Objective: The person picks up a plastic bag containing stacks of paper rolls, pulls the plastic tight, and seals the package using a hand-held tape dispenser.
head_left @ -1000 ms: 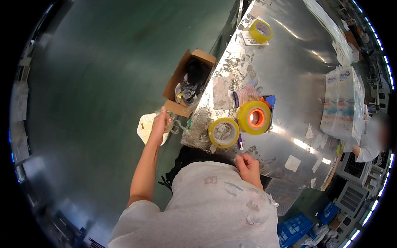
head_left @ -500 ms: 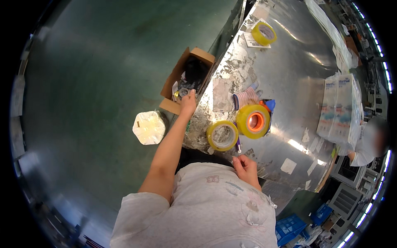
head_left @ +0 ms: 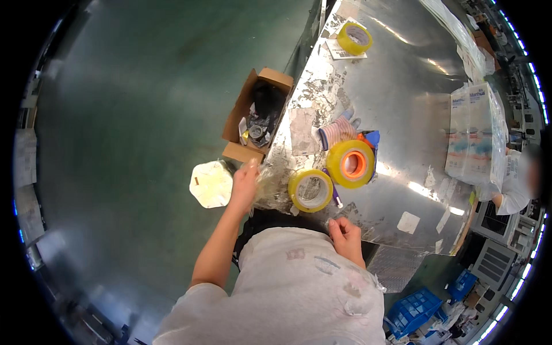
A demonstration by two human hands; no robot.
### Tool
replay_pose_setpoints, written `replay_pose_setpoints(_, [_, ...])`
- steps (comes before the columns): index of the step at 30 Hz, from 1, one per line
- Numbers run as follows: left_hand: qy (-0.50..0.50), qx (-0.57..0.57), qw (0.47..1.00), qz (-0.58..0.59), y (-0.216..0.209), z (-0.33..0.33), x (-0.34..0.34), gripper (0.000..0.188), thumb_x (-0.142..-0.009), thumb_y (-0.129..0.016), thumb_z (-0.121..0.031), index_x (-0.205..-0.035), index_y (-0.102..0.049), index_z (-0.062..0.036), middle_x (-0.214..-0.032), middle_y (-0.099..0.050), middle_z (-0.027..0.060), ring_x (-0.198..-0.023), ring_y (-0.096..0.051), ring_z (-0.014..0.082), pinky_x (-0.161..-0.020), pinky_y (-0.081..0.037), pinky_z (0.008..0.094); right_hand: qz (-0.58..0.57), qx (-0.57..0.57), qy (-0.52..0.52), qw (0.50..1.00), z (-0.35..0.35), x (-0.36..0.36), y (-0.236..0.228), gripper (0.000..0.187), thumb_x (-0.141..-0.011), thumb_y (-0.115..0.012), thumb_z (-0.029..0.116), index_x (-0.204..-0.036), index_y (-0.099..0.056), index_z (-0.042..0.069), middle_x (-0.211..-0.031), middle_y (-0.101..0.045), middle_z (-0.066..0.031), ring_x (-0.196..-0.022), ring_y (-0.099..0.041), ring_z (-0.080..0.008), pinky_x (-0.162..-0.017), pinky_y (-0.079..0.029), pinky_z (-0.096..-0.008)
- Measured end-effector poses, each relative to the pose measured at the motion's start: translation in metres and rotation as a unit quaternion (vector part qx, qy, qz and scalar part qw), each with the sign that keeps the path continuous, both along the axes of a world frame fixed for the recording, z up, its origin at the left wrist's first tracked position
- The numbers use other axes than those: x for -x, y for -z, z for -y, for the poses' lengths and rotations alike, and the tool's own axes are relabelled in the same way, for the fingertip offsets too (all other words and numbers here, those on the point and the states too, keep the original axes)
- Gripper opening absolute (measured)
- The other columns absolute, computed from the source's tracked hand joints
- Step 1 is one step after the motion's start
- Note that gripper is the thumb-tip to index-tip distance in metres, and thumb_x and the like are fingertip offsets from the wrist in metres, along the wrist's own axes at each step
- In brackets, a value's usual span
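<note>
Green floor (head_left: 132, 132) spreads across the left, and a worn metal table (head_left: 402, 103), scuffed and patched with paper scraps, stands to the right. At the table's near left corner, the left hand (head_left: 244, 183) is raised with its fingers curled; clear film (head_left: 266, 179) shows blurred against it, though I cannot tell whether the fingers grip it. The right hand (head_left: 346, 237) sits at the near table edge, fingers bent in toward the thumb — whether anything is pinched there, I cannot tell.

Just beyond the hands, a yellow tape roll (head_left: 294, 195) lies flat on the table, with a purple tool (head_left: 335, 192) beside it. Next to that is a larger yellow roll with an orange core (head_left: 334, 167), a blue-and-orange piece (head_left: 371, 138) showing behind it. A striped glove (head_left: 338, 133) lies farther on, and a third tape roll (head_left: 346, 43) rests on a paper slip toward the far end.

Left of the table stands an open cardboard box (head_left: 240, 115) with dark plastic inside; a white six-sided object (head_left: 211, 185) is beside the left hand. Out to the right — wrapped white packs (head_left: 472, 141), a co-worker's sleeve (head_left: 513, 192) and blue crates (head_left: 413, 310).
</note>
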State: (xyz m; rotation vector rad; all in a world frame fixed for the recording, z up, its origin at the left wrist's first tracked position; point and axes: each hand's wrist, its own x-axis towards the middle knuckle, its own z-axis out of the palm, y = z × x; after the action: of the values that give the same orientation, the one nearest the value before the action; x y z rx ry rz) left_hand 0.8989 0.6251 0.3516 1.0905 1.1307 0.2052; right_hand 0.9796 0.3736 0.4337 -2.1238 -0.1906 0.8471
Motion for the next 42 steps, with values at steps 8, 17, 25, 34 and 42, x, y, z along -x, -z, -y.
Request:
replay_pose_setpoints(8, [-0.070,0.134,0.988,0.035,-0.025,0.015,0.048,0.038,-0.095,-0.042,-0.037,-0.089,-0.058,-0.0029,-0.073,-0.055,0.0021,-0.061,-0.049,0.0090,-0.055,-0.042,0.0239,0.223,-0.017,-0.170,0.960,-0.027,-0.007,-0.004,0.015,-0.074,-0.067,0.014,-0.082,-0.058,0.005,-0.074,-0.056,-0.0087,-0.072,-0.056,-0.0220,-0.067,-0.042,-0.0352])
replay_pose_setpoints(17, [0.014,0.121,0.992,0.028,-0.086,-0.020,0.107,0.042,-0.095,-0.040,-0.038,-0.101,-0.059,-0.0012,-0.081,-0.061,0.0076,-0.065,-0.056,0.0121,-0.056,-0.047,0.0255,0.408,-0.004,-0.377,0.832,-0.033,-0.019,0.050,0.019,-0.067,-0.069,0.012,-0.082,-0.060,0.005,-0.076,-0.057,-0.0071,-0.077,-0.055,-0.0233,-0.089,-0.035,-0.0419])
replay_pose_setpoints(25, [0.338,-0.295,0.867,-0.218,-0.012,-0.014,0.048,0.049,-0.086,-0.050,-0.045,-0.100,-0.059,0.0010,-0.082,-0.063,0.0228,-0.078,-0.062,0.0349,-0.069,-0.046,0.0430,0.432,-0.024,-0.279,0.857,-0.049,-0.010,0.035,0.017,-0.071,-0.068,0.012,-0.082,-0.060,0.002,-0.072,-0.056,-0.0085,-0.074,-0.055,-0.0246,-0.088,-0.036,-0.0431])
replay_pose_setpoints(34, [0.351,-0.113,0.922,0.115,-0.045,0.014,0.056,0.033,-0.091,-0.050,-0.024,-0.069,-0.049,0.0011,-0.060,-0.045,0.0010,-0.056,-0.042,0.0092,-0.051,-0.037,0.0282,0.422,0.051,-0.360,0.830,-0.059,-0.010,0.049,0.018,-0.066,-0.070,0.015,-0.074,-0.056,0.006,-0.072,-0.054,-0.0082,-0.075,-0.053,-0.0252,-0.077,-0.039,-0.0378])
replay_pose_setpoints(42, [0.184,-0.146,0.963,0.133,-0.105,-0.037,0.087,0.027,-0.093,-0.047,-0.028,-0.089,-0.054,-0.0027,-0.071,-0.050,-0.0022,-0.065,-0.044,0.0062,-0.059,-0.038,0.0223,0.351,0.028,-0.350,0.868,-0.071,-0.013,0.053,0.024,-0.073,-0.066,0.019,-0.090,-0.059,0.004,-0.086,-0.058,-0.0126,-0.086,-0.054,-0.0290,-0.081,-0.039,-0.0372])
